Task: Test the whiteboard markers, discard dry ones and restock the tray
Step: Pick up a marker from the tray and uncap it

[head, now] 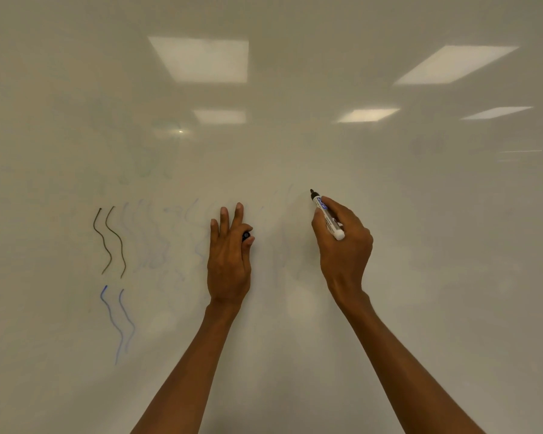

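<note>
Head view looks at a whiteboard [452, 245]. The right hand [342, 245] has its grip closed round a white marker [320, 204] with a blue label. The marker's cap is off, and its black tip points to about 11 o'clock, very near the board. I cannot tell if the tip touches.

The left hand [229, 261] is at 9 o'clock from the right hand, well apart. Its long fingers point straight up, and its grip pinches a small black cap [246, 235] between thumb and finger.

At 9 o'clock from the left hand are two black wavy lines [108, 242]. At 6 o'clock from those are two blue wavy lines [118, 321]. Pale, rubbed-out marks lie between the lines and the hands.
</note>
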Demonstrator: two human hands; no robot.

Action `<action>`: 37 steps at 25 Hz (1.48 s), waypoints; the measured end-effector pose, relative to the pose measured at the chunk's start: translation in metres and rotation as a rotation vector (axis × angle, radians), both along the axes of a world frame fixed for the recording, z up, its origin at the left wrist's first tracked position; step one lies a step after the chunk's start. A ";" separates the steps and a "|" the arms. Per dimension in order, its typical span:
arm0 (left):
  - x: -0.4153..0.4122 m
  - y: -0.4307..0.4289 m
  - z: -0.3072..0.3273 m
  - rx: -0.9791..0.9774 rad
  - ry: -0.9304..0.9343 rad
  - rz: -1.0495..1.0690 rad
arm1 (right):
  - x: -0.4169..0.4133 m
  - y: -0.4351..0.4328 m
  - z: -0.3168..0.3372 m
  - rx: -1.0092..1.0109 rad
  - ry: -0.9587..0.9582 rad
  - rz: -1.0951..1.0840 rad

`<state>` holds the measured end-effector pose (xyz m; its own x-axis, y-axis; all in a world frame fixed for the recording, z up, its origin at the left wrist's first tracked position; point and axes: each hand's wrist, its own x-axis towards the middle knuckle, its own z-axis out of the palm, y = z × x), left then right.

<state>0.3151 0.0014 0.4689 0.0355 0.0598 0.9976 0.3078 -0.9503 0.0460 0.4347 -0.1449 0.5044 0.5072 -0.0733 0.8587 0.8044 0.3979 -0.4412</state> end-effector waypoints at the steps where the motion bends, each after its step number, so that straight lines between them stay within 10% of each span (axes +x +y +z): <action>1: 0.000 -0.001 0.000 0.002 -0.002 0.003 | 0.004 0.002 0.002 0.001 -0.030 -0.051; 11: -0.001 0.003 0.000 -0.003 0.014 0.010 | 0.011 0.000 -0.012 -0.141 -0.286 -0.453; 20: 0.000 0.000 0.000 0.004 -0.002 0.001 | 0.002 -0.026 -0.128 -0.287 -0.125 -0.388; 25: -0.001 -0.001 0.000 -0.012 -0.008 -0.019 | -0.006 -0.035 -0.085 -0.165 -0.004 -0.132; 37: 0.000 -0.001 0.000 0.003 -0.017 -0.037 | 0.042 -0.014 -0.007 -0.170 -0.220 -0.356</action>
